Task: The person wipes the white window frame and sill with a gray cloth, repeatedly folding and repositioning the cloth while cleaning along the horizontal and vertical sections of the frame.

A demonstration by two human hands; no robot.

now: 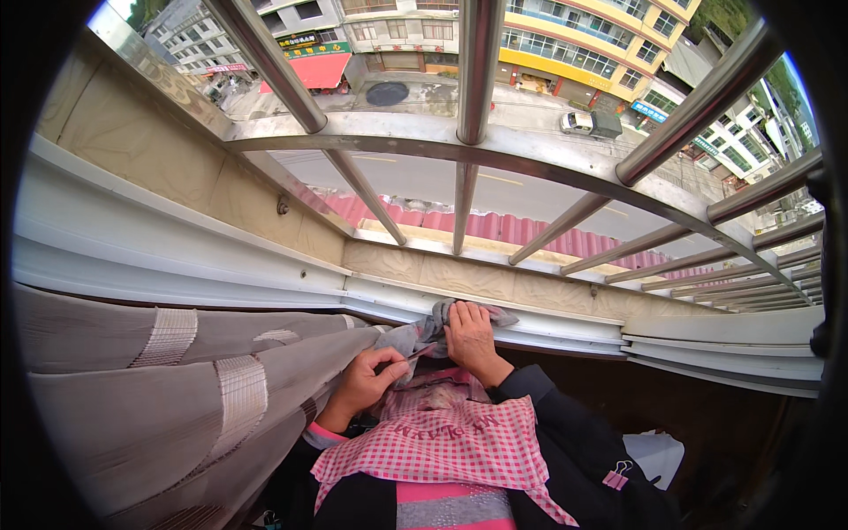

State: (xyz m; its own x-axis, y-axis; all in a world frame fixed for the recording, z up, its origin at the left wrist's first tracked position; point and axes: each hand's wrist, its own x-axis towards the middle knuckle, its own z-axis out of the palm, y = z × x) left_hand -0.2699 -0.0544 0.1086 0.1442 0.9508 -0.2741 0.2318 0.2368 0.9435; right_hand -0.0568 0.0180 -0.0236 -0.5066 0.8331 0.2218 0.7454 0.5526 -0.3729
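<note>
A crumpled grey cloth [434,321] with pinkish patches lies bunched on the white window frame [397,298]. My right hand [472,334] is over it, fingers curled down onto the cloth against the sill track. One end of the cloth pokes out to the right of the fingers. Lower and to the left, my left hand [371,381] pinches a thin edge of the same cloth between thumb and forefinger. My right palm and the track beneath the cloth are hidden.
Grey sheer curtains [199,384] hang at the left, close to my left hand. Stainless steel window bars [467,212] stand beyond the frame, with a street below. A pink checked apron [437,444] covers my front. A pink binder clip [617,475] sits at lower right.
</note>
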